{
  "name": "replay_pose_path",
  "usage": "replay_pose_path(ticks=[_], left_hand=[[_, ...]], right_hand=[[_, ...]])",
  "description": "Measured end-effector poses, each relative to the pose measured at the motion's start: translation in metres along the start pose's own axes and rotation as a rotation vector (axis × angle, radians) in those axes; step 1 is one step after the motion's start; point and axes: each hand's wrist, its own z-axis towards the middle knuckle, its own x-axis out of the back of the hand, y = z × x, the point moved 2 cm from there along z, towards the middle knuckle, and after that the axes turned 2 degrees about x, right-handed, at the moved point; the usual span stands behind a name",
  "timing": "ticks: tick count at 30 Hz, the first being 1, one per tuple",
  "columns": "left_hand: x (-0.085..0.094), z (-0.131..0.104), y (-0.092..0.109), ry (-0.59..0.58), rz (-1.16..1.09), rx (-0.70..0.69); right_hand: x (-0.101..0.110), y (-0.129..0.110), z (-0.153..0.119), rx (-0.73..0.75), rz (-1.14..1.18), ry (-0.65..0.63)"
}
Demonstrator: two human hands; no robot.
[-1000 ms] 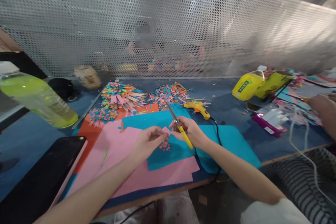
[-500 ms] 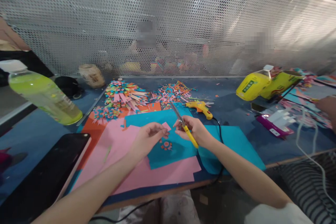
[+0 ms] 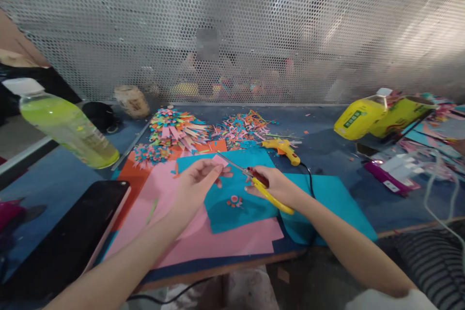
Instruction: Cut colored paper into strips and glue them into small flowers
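My left hand (image 3: 203,179) pinches a small piece of pink paper (image 3: 220,160) between thumb and fingers. My right hand (image 3: 271,183) is wrapped round yellow-handled scissors (image 3: 271,197), whose blades point up and left to the pink piece; whether they touch it I cannot tell. Beneath both hands lies a sheet of blue paper (image 3: 225,220), on top of larger pink paper (image 3: 240,247). On the blue sheet, below my hands, sits a small flower-like paper piece (image 3: 235,201).
A yellow glue gun (image 3: 281,147) lies beyond my right hand, near a heap of paper strips (image 3: 243,126). Layered paper shapes (image 3: 174,128) stand back left. A drink bottle (image 3: 69,126) and black phone-like slab (image 3: 69,242) are left; a yellow bottle (image 3: 358,117) is right.
The scissors have tilted lower, their blades swinging left to the pink paper. My left hand has risen slightly and turned, with the paper still pinched. The whole view has shifted a little.
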Motion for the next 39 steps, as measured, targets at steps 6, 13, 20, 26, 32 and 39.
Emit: replay_pose_path(ticks=[6,13,20,26,32,39], left_hand=[[0.0004,-0.0016,0.0016,0.013,-0.003,-0.029],[0.0011,-0.0017,0.0001,0.016,-0.014,-0.033],[0.0002,-0.0034,0.0021,0.015,0.023,-0.038],[-0.0003,-0.0031,0.0029,0.023,0.0,-0.046],[0.0001,-0.0025,0.001,0.015,-0.011,-0.056],[0.0011,-0.0025,-0.0005,0.02,-0.017,-0.047]], right_hand=[[-0.001,0.0012,-0.0004,0.009,0.013,-0.041],[-0.0032,0.0022,-0.0007,-0.003,-0.009,-0.066],[-0.0031,0.0011,-0.0009,-0.004,-0.025,-0.059],[-0.0042,0.0024,-0.0006,-0.007,-0.043,-0.076],[-0.0034,0.0008,-0.0013,-0.009,-0.022,-0.076],[-0.0047,0.0039,-0.0006,-0.028,-0.051,-0.069]])
